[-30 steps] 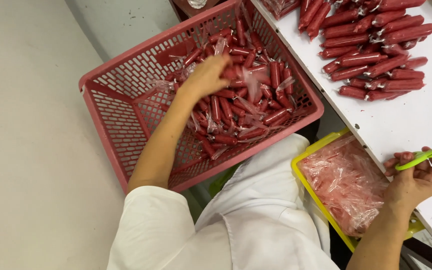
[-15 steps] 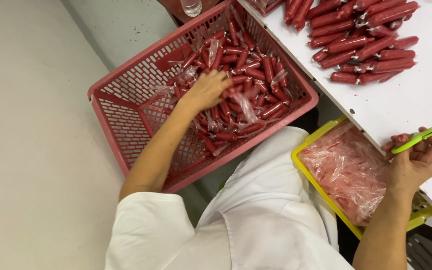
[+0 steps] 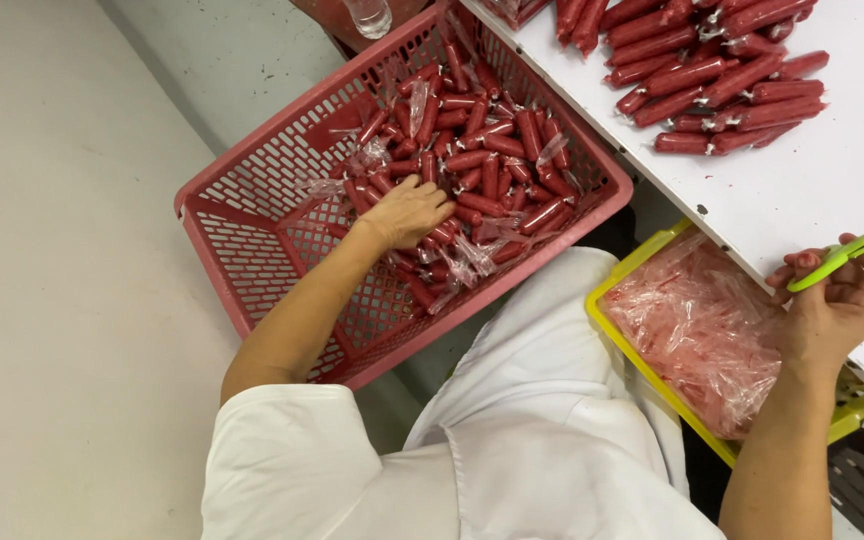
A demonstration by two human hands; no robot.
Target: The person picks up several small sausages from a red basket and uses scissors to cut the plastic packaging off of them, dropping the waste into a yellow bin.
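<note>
While the left hand (image 3: 407, 212) presses curled fingers onto the red sausages (image 3: 482, 170) heaped in the pink basket (image 3: 252, 250), most lying at its one o'clock, the right hand (image 3: 837, 305) grips green-handled scissors (image 3: 837, 258), fingers closed around the handles, above the white table (image 3: 832, 190).

- pink-red plastic lattice basket (image 3: 252, 235), grid of small holes across walls and floor
- dark red sausage sticks (image 3: 482, 165) in clear glossy wrap, some whitish film ends
- second heap of red sausages (image 3: 717, 75) on plain white tabletop (image 3: 802, 190)
- bright yellow plastic tray (image 3: 642, 350) with pale pink see-through empty wrappers (image 3: 707, 330)
- lime-green-handled scissors (image 3: 832, 262), grey metal blade
- white plain coat (image 3: 512, 440)
- light grey floor (image 3: 62, 280), no pattern
</note>
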